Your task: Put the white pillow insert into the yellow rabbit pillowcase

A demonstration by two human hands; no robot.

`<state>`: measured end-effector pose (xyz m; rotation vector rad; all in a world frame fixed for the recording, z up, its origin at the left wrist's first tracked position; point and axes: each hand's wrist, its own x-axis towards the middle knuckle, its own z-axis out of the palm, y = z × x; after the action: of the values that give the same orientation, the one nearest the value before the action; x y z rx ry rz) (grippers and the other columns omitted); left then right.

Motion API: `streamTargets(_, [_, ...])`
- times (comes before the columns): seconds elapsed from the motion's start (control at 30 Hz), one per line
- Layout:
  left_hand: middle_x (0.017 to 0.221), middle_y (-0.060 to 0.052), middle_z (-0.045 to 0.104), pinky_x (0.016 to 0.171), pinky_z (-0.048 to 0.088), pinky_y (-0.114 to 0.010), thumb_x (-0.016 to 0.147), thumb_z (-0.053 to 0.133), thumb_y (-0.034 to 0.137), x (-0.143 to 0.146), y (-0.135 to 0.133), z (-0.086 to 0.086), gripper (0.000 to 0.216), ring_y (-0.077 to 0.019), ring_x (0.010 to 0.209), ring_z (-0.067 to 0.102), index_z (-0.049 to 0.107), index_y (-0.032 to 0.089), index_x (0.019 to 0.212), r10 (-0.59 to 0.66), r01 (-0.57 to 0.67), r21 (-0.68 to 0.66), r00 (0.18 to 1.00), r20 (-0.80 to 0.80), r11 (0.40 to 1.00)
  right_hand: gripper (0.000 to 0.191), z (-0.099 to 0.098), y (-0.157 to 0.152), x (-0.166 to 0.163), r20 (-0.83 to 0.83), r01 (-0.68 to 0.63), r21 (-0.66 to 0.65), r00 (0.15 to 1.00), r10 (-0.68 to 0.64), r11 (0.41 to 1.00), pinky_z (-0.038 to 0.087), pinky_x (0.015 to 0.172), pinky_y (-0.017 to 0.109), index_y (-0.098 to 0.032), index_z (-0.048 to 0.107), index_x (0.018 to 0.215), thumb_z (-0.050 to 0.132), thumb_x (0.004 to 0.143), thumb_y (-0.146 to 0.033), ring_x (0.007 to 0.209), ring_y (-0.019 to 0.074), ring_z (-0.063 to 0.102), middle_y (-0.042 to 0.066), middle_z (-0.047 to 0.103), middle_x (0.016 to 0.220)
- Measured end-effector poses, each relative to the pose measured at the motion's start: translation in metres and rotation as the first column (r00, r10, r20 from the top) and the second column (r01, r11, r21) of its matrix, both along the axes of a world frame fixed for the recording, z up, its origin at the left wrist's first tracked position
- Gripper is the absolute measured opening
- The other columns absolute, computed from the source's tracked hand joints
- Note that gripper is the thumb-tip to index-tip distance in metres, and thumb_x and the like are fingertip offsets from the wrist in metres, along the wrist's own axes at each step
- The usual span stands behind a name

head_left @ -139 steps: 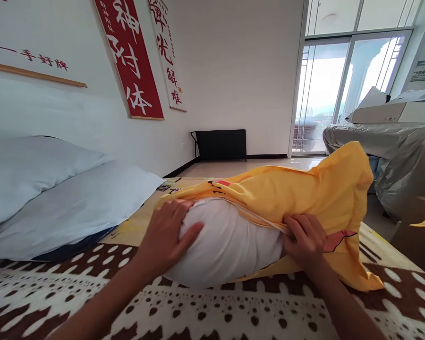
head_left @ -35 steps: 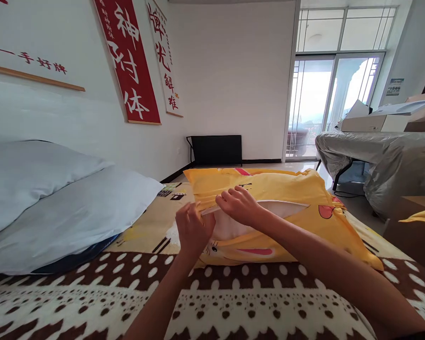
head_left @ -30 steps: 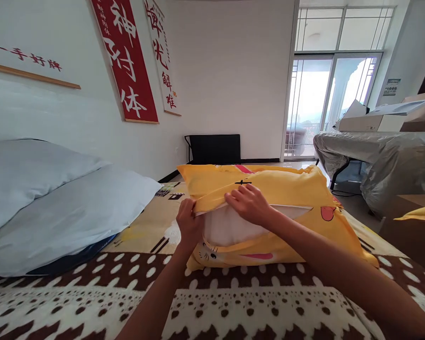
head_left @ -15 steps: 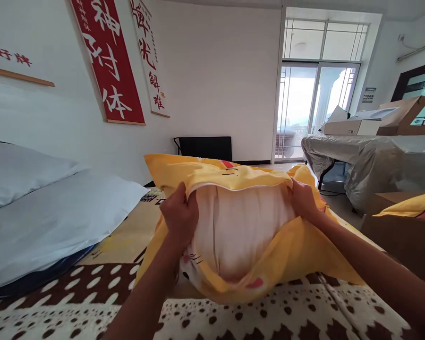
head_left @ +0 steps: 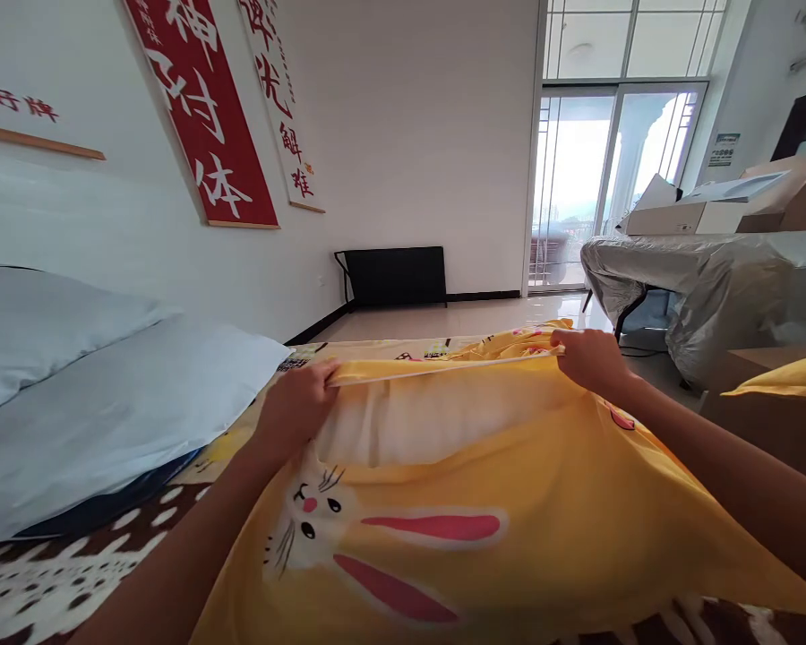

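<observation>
**Pillowcase Fitting: Opening Held Taut, Closure Outstanding**

While the yellow pillowcase (head_left: pixel 484 528) lies on the patterned blanket (head_left: pixel 33 582) in the near centre, its open edge is held stretched between 2 hands. The left hand (head_left: pixel 295 408) is closed on the left end of that edge; the right hand (head_left: pixel 587 358) is pinched on the right end. The white pillow insert (head_left: pixel 409 430) is seen through the gap, appearing wholly inside the cover. Insertion is judged complete. The opening is judged still to be shut and the cover smoothed; whether a zipper is fitted cannot be told. 2 pale blue pillows (head_left: pixel 107 403) lie at the left, by the wall.
</observation>
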<state>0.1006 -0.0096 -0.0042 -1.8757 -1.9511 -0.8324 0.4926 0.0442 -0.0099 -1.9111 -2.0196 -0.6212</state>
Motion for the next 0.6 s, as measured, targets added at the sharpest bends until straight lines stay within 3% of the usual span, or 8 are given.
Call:
streamTargets(0.1, [0.076,-0.006,0.064,0.059,0.038,-0.029,0.075,0.048,0.015,0.021,-0.006,-0.022,0.012,-0.0217,0.070,0.057,0.059,0.020,0.072,-0.093,0.059,-0.147,0.966,-0.243,0.987,0.032,-0.015,0.000,-0.017,0.065,-0.091,-0.040,0.994,0.093,0.995,0.032,0.062,0.029,-0.021,0.067,0.100,0.046,0.078,-0.013,0.081,0.0235,0.064,0.009,0.070,0.090])
streamTargets(0.17, [0.090,-0.009,0.066,0.073,0.046,-0.034,0.079,0.046,0.014,0.043,-0.017,-0.034,0.016,-0.0240,0.085,0.060,0.062,0.019,0.082,-0.277,0.248,-0.126,0.895,-0.349,0.960,0.028,-0.022,0.001,-0.032,0.118,-0.201,-0.050,0.971,0.206,0.978,0.033,0.063,0.029,-0.019,0.067,0.096,0.045,0.080,-0.013,0.082,0.0226,0.064,0.009,0.070,0.092])
streamTargets(0.2, [0.095,-0.009,0.066,0.080,0.047,-0.036,0.084,0.045,0.017,0.055,-0.023,-0.038,0.017,-0.0240,0.089,0.060,0.062,0.019,0.086,-0.403,0.377,-0.145,0.840,-0.362,0.915,0.027,-0.024,0.003,-0.040,0.148,-0.249,-0.064,0.955,0.256,0.966,0.034,0.063,0.029,-0.018,0.067,0.093,0.044,0.081,-0.012,0.082,0.0223,0.064,0.010,0.070,0.091])
streamTargets(0.27, [0.107,-0.008,0.066,0.089,0.047,-0.036,0.090,0.043,0.026,0.080,-0.033,-0.044,0.021,-0.0223,0.100,0.060,0.061,0.021,0.099,-0.658,0.605,-0.257,0.695,-0.290,0.753,0.027,-0.028,0.008,-0.054,0.200,-0.315,-0.110,0.922,0.332,0.943,0.035,0.064,0.030,-0.016,0.066,0.090,0.041,0.083,-0.009,0.080,0.0220,0.064,0.011,0.069,0.087])
streamTargets(0.33, [0.120,-0.009,0.063,0.095,0.046,-0.036,0.091,0.045,0.036,0.104,-0.034,-0.049,0.030,-0.0223,0.111,0.058,0.056,0.021,0.114,-0.784,0.710,-0.345,0.601,-0.156,0.614,0.027,-0.033,0.015,-0.061,0.224,-0.350,-0.152,0.899,0.377,0.924,0.036,0.064,0.030,-0.015,0.065,0.089,0.040,0.084,-0.007,0.080,0.0216,0.064,0.011,0.068,0.086])
streamTargets(0.4, [0.127,-0.013,0.059,0.098,0.045,-0.039,0.088,0.048,0.046,0.124,-0.027,-0.056,0.046,-0.0262,0.119,0.054,0.050,0.018,0.125,-0.784,0.712,-0.389,0.619,-0.046,0.585,0.027,-0.038,0.020,-0.060,0.228,-0.376,-0.157,0.886,0.404,0.913,0.036,0.066,0.031,-0.015,0.065,0.089,0.040,0.084,-0.007,0.082,0.0214,0.063,0.011,0.068,0.088])
streamTargets(0.5, [0.124,-0.019,0.059,0.094,0.047,-0.046,0.082,0.053,0.055,0.147,-0.008,-0.074,0.063,-0.0332,0.115,0.056,0.048,0.012,0.128,-0.707,0.644,-0.452,0.706,0.041,0.617,0.022,-0.048,0.019,-0.047,0.174,-0.442,-0.074,0.877,0.448,0.894,0.038,0.070,0.031,-0.016,0.064,0.093,0.043,0.087,-0.013,0.085,0.0214,0.061,0.010,0.066,0.093])
streamTargets(0.6, [0.116,-0.018,0.063,0.091,0.047,-0.047,0.081,0.052,0.058,0.158,0.005,-0.092,0.062,-0.0338,0.107,0.059,0.052,0.012,0.121,-0.688,0.635,-0.473,0.721,0.080,0.610,0.020,-0.060,0.007,-0.035,0.034,-0.649,-0.066,0.758,0.651,0.758,0.040,0.078,0.032,-0.018,0.063,0.096,0.045,0.092,-0.026,0.088,0.0199,0.058,0.008,0.065,0.096])
